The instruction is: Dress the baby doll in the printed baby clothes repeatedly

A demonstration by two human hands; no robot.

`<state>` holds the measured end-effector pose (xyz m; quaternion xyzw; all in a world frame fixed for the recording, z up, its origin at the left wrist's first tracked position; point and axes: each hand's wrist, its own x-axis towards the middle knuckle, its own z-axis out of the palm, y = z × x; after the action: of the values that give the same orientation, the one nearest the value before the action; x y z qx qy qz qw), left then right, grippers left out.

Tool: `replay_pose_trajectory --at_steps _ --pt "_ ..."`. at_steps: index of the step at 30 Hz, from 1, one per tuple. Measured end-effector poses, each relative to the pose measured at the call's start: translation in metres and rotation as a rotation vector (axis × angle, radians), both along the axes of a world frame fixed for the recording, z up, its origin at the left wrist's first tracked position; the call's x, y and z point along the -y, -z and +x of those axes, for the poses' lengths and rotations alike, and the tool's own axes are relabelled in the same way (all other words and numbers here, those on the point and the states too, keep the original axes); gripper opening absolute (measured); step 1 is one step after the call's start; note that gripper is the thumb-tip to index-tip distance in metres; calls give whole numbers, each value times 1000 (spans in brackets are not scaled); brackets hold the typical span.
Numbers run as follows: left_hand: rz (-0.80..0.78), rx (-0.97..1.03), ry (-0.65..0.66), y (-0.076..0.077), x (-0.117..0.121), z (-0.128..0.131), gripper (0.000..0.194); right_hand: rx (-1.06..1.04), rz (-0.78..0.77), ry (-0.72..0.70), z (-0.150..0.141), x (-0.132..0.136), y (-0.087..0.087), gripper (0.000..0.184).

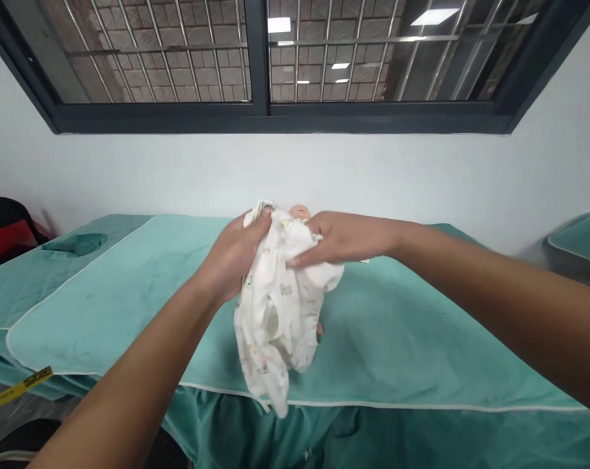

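White printed cloth baby garment (282, 286) held up over teal plush bed cover (412, 339). Left hand (241, 251) — pinching its upper edge. Right hand (331, 238) — against its upper right side, pinch cannot be told. Small rounded pink doll-like part (299, 212) shows just behind the cloth.

The garment (286, 290) is matt cloth, the bed cover (422, 345) velvety fabric, the window bars (356, 42) shiny smooth metal.
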<state>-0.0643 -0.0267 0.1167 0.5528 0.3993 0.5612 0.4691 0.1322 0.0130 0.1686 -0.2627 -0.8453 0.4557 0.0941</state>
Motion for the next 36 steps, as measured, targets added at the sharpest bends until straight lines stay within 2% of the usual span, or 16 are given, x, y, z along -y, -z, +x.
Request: replay_pose_trajectory --at_steps 4,5,7,9,12,14,16,20,22,25,27,29,32,34,36 --pt "-15 -285 270 12 9 2 41 -374 -62 239 -8 -7 14 19" --pt "-17 -330 274 14 10 2 38 -415 -79 279 -9 -8 18 20" --pt "-47 -277 165 17 9 2 31 -429 -92 317 -10 -6 26 23" --pt "-73 -56 61 22 5 1 21 -355 -78 277 -9 -2 34 26" --pt "-96 240 98 35 -1 1 10 -70 -77 98 -7 7 44 32" --pt "-171 291 145 45 -1 3 9 97 -107 49 -7 12 51 35" --pt "-250 298 178 53 1 5 18 103 -148 102 -7 15 59 34" --pt "-291 245 225 57 12 4 39 -246 -242 300 -9 13 75 27" --pt "-309 157 293 55 19 2 49 -396 -313 397 -11 12 82 26" --pt "-379 24 439 56 27 -3 51 -528 -462 511 -16 15 91 28" --pt "-425 29 449 62 27 -7 48 -588 -527 554 -18 19 99 27" --pt "-432 146 358 72 25 -9 44 -589 -569 528 -17 24 111 27" --pt "-420 362 179 86 19 -6 32 -382 -630 326 -14 33 133 33" --pt "-442 432 146 93 18 -2 29 -234 -635 221 -12 37 145 36" --pt "-464 449 180 99 20 1 31 -265 -638 251 -12 39 152 39"
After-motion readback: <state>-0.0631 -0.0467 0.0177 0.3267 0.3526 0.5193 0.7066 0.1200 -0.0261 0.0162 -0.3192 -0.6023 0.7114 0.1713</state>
